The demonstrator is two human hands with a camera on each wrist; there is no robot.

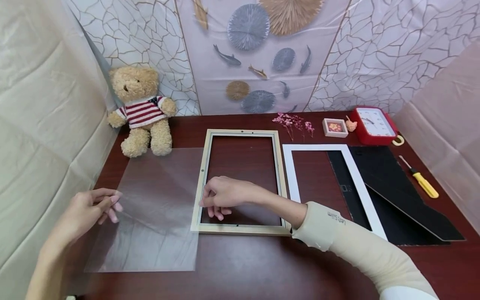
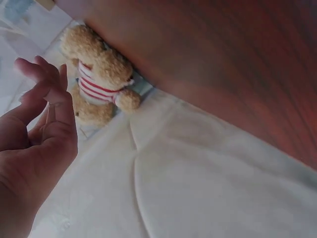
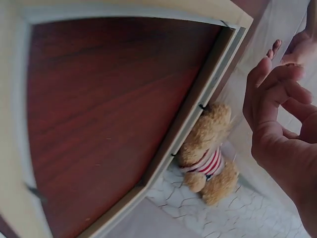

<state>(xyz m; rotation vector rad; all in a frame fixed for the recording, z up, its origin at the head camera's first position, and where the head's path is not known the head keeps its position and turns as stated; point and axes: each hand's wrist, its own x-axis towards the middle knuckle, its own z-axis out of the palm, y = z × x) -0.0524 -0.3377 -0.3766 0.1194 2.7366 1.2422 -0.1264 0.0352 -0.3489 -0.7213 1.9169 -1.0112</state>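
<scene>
Clear sheet [image 1: 150,208]: transparent, rectangular, flat on table, beside wooden frame [image 1: 240,229].

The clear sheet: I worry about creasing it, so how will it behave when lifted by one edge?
The clear sheet looks thin and lies dead flat, so it would probably bow or sag if lifted by one edge. Its glossy face may slip on the table. The left hand is at its left edge.

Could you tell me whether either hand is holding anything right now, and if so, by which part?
Nothing is held. The left hand hovers at the left edge of the clear sheet, fingers loosely curled; the right hand hangs over the wooden frame's left rail without gripping it.
</scene>
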